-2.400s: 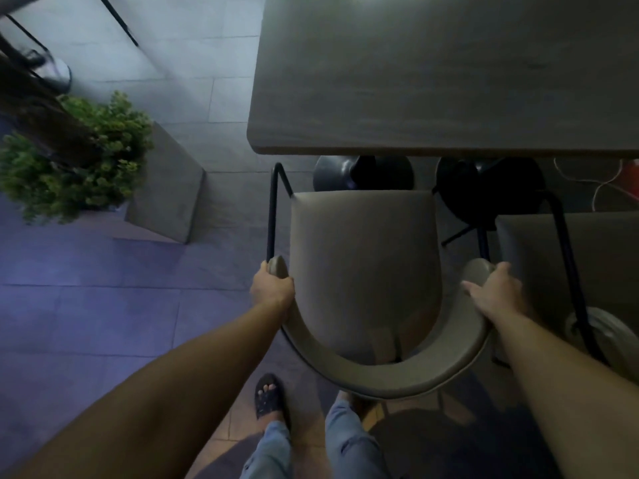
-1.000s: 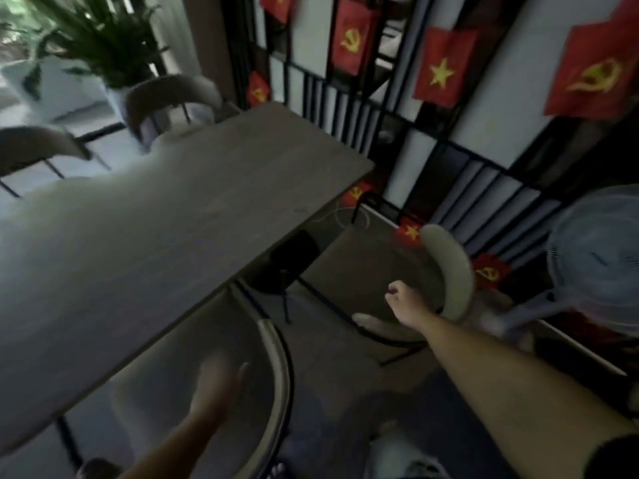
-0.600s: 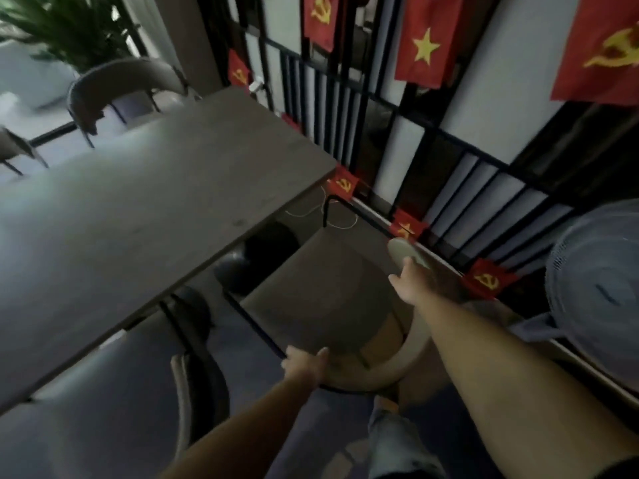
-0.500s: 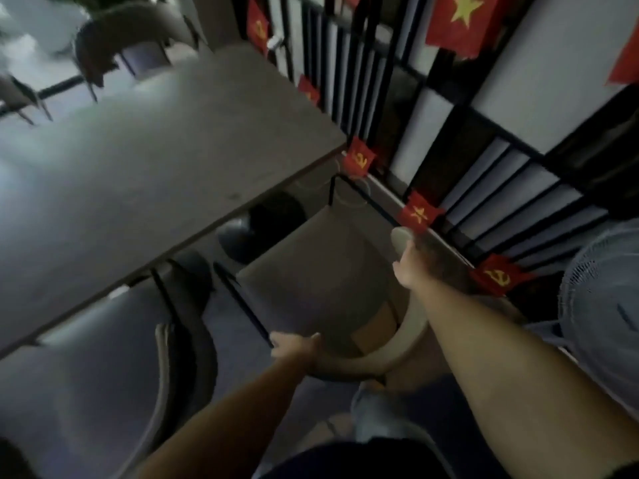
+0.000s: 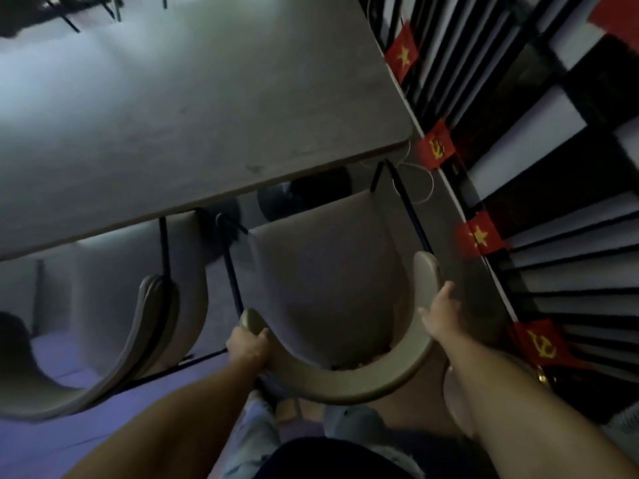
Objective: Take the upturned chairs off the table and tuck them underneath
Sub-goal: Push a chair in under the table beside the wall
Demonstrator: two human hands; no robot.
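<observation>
We look down on a beige chair [image 5: 332, 281] standing upright on the floor at the near right corner of a long grey table [image 5: 193, 108]. Our left hand [image 5: 247, 347] is clamped around the tip of the chair's curved backrest on the left side, fingers wrapped over the rim where a black frame rod meets it. Our right hand [image 5: 441, 318] lies against the outer face of the backrest's right arm, fingers stretched along it; we cannot tell whether they grip or only press. The two hands are well apart, one on each end of the curved back. The front of the seat sits just at the table's edge, most of the seat lying outside it. A second chair [image 5: 138, 305] of the same kind stands just beside it on the left, its seat partly under the tabletop and its curved back toward us. Along the right runs a black railing [image 5: 539, 188] hung with small red flags [image 5: 435, 148], close to the chair's right side. A thin pale cord [image 5: 423, 183] loops on the floor near the table corner. Our knees in light jeans [image 5: 256, 430] show below the backrest. The floor [image 5: 69, 440] is tiled and dim.
</observation>
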